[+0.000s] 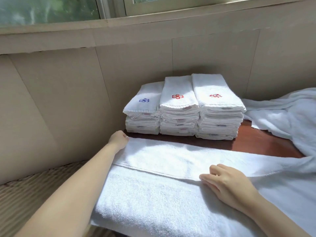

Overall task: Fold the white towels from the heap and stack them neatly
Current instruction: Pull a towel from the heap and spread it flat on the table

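Left hand (119, 139) is gripping the far-left corner of the large white terry towel (153, 199); right hand (227, 183), fingers relaxed, is pressing its folded edge.

White towel (153, 194), red-brown table (256, 144)

Bright daylight from the window (188, 2) glares on the towel (153, 156); wide-angle edges bend, focus slightly soft.

No lettering is legible: the stacked towels (178, 101) carry a blue emblem (144, 100) and two red emblems (177, 96), their edge tags (181, 120) too small.
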### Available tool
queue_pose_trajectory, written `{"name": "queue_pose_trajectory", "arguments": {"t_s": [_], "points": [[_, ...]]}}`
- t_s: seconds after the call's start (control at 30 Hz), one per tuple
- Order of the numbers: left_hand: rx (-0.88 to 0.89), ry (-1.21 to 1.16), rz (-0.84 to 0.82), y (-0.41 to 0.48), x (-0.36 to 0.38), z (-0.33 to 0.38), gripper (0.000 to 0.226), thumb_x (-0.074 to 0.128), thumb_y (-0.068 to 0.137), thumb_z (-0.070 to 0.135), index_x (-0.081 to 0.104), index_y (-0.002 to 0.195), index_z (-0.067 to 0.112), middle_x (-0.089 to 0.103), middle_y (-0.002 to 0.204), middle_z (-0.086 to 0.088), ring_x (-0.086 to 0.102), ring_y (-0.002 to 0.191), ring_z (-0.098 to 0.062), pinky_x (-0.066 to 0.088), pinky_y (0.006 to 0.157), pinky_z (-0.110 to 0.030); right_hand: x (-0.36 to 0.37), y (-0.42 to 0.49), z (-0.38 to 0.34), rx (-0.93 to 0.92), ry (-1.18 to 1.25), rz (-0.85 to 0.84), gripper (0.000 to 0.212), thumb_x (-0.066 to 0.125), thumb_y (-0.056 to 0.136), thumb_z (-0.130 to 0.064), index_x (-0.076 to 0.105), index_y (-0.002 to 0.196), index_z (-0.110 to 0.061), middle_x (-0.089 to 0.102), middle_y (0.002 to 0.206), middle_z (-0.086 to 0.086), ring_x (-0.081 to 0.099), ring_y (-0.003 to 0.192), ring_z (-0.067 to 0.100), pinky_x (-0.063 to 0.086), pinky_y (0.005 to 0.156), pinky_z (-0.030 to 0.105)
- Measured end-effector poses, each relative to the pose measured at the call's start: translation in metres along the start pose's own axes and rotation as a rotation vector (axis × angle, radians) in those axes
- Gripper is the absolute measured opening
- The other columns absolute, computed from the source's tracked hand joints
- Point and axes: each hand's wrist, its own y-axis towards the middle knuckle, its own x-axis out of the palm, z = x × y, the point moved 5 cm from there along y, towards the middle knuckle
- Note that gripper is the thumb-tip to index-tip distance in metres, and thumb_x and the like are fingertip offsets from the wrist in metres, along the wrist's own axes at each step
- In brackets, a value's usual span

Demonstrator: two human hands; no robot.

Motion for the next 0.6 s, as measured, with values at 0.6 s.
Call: {"name": "queue_pose_trajectory", "arguments": {"t_s": [0.6], "points": [[-0.029,0.537,-0.054,-0.070,-0.007,0.007,0.038,0.038,0.098,0.019,0.038,0.136,0.015,0.045,0.124,-0.010,0.048,0.111,-0.029,0.042,0.088,-0.035,-0.007,-0.002,0.016,0.238,0.174,-0.258,0.018,0.059,0.091,-0.035,0.071,0.080,-0.028,0.056,0.069,-0.009,0.059,0.065,0.016,0.039,0.054,0.030]]}}
